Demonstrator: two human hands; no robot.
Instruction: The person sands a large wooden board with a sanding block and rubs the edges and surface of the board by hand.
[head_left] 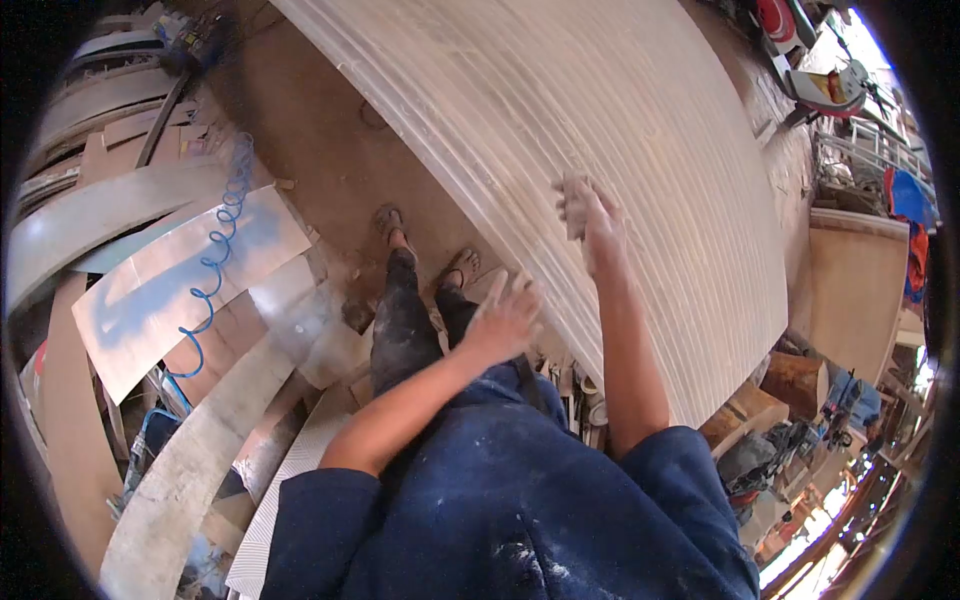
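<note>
A large ribbed panel (pixel 640 130) with a pale, dusty surface of parallel grooves fills the middle and upper right. My right hand (pixel 605 225) is over it, with fingers closed around a small grey, dusty pad (pixel 576 203) whose exact kind I cannot make out. Near the panel's close edge is my left hand (pixel 505 318), slightly blurred, fingers stretched out and holding nothing. Whether it touches the edge is unclear.
At left, a blue coiled hose (pixel 212 255) hangs over a blue-sprayed board (pixel 190 290), among curved boards (pixel 190 480). Wood blocks (pixel 797 380) lie right of the panel. A red-and-white motorbike (pixel 825 85) stands at upper right. My feet (pixel 460 268) are on brown floor (pixel 310 130).
</note>
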